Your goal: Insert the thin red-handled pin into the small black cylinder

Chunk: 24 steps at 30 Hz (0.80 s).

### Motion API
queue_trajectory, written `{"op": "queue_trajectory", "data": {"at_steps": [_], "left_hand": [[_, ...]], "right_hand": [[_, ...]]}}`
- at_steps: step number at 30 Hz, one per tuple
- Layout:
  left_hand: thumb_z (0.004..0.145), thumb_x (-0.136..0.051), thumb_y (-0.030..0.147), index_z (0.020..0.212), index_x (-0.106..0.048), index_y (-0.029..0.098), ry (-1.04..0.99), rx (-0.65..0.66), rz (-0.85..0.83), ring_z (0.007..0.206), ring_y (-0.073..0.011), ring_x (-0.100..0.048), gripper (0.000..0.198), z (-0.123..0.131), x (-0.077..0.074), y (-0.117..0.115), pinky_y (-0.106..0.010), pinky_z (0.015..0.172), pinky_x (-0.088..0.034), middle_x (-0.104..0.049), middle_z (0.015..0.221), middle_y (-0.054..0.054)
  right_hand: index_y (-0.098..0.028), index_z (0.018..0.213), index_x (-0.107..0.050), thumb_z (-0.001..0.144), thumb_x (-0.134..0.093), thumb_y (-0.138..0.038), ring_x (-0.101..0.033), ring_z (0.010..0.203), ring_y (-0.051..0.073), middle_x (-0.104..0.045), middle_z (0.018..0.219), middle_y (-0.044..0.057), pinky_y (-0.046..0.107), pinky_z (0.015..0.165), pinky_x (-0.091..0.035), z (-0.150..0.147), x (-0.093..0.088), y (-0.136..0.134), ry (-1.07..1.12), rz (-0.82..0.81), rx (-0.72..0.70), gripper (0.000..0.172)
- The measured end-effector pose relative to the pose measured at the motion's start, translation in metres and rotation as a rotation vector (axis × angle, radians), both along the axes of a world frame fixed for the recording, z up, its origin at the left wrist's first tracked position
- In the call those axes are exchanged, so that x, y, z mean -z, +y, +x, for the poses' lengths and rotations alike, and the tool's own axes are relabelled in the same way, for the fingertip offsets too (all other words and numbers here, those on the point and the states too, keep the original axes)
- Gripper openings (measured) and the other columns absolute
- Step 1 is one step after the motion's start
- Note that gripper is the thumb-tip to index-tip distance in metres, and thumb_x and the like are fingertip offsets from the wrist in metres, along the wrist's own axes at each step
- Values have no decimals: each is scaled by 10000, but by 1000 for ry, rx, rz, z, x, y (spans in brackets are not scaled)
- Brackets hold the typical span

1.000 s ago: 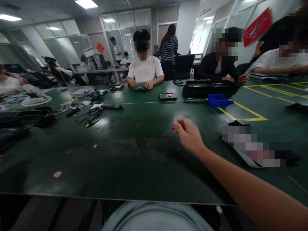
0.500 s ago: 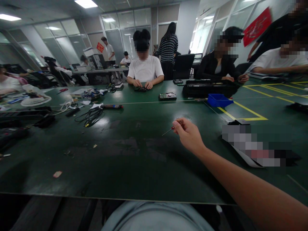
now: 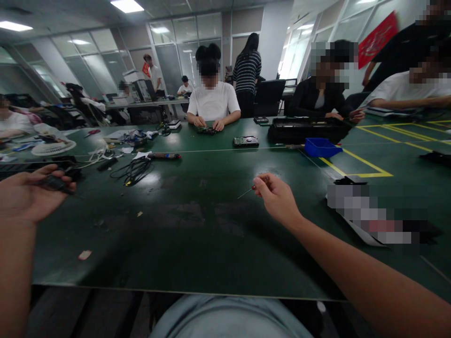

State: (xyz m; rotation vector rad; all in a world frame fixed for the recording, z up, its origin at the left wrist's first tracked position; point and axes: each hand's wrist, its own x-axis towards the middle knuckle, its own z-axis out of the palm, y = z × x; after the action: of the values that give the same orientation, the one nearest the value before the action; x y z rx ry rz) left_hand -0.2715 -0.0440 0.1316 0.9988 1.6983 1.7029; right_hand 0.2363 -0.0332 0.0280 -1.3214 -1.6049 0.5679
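Observation:
In the head view, my right hand [image 3: 276, 195] is closed around a small screwdriver [image 3: 246, 193]. Its thin metal shaft points left and down above the green table [image 3: 197, 253]; most of its reddish handle is hidden by my fingers. At the left edge, my left hand [image 3: 26, 195] is turned partly palm up, with its fingers curled about a dark elongated object [image 3: 58, 183]. That object is blurred, and its kind is unclear. A coil of black cable [image 3: 132, 171] lies to the right of my left hand.
A dark-handled tool [image 3: 164, 156] lies by the cable. Beyond are a hard drive [image 3: 245, 141], a blue bin [image 3: 321, 147] and a long black housing [image 3: 303, 129]. Across the table, a person in a white shirt [image 3: 213, 101] handles a small dark part. A scrap [image 3: 84, 255] lies near the front edge.
My left hand has come into view at the left, holding the dark elongated object. My right hand and the screwdriver have stayed almost still.

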Motion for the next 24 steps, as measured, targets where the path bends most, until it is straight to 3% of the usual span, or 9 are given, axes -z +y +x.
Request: {"op": "queue_trajectory", "data": {"at_steps": [2, 6, 11, 14, 19, 24], "left_hand": [[857, -309, 26, 947, -591, 75, -121, 133, 9, 835, -63, -543, 300, 33, -2, 7, -328, 888, -437, -612, 731, 66], [758, -378, -82, 1156, -590, 162, -57, 481, -116, 861, -65, -564, 513, 119, 2, 14, -249, 879, -424, -608, 840, 60], [715, -630, 38, 1222, -569, 156, 254, 831, -215, 941, -167, -626, 524, 209, 28, 19, -332, 923, -490, -655, 987, -32], [764, -627, 74, 1167, -611, 166, 394, 1053, -227, 1052, -209, -637, 414, 253, 46, 19, -377, 979, -494, -676, 1117, -67], [794, -650, 55, 1130, -668, 231, 784, 1003, -92, 1123, -236, -615, 379, 302, 75, 20, -408, 1043, -449, -679, 1184, -37], [841, -639, 85, 1148, -651, 229, 862, 859, -5, 1131, -264, -600, 339, 311, 104, 25, -422, 1000, -464, -667, 1182, -53]], "right_hand": [[-204, 935, -636, 969, -510, -469, -636, 699, 187, -667, 752, 26, 330, 639, -454, 1, -1, 0, 13, 10, -1, 296], [-207, 900, -623, 975, -503, -474, -602, 648, 169, -631, 697, 6, 326, 628, -442, 2, -5, -2, 66, 26, 2, 302], [-216, 917, -600, 983, -495, -455, -575, 619, 159, -604, 666, -12, 323, 626, -444, 1, -7, -3, 126, 43, -9, 269], [-218, 969, -594, 979, -498, -439, -597, 671, 170, -627, 722, 0, 333, 655, -462, 1, -5, -1, 149, 70, -1, 241], [-218, 1029, -581, 968, -509, -416, -615, 722, 181, -640, 772, 9, 353, 702, -479, 1, -6, -1, 159, 104, 37, 220], [-219, 916, -600, 979, -507, -427, -570, 623, 152, -604, 690, -10, 315, 608, -443, 0, -11, -7, 143, 141, 79, 236]]}}
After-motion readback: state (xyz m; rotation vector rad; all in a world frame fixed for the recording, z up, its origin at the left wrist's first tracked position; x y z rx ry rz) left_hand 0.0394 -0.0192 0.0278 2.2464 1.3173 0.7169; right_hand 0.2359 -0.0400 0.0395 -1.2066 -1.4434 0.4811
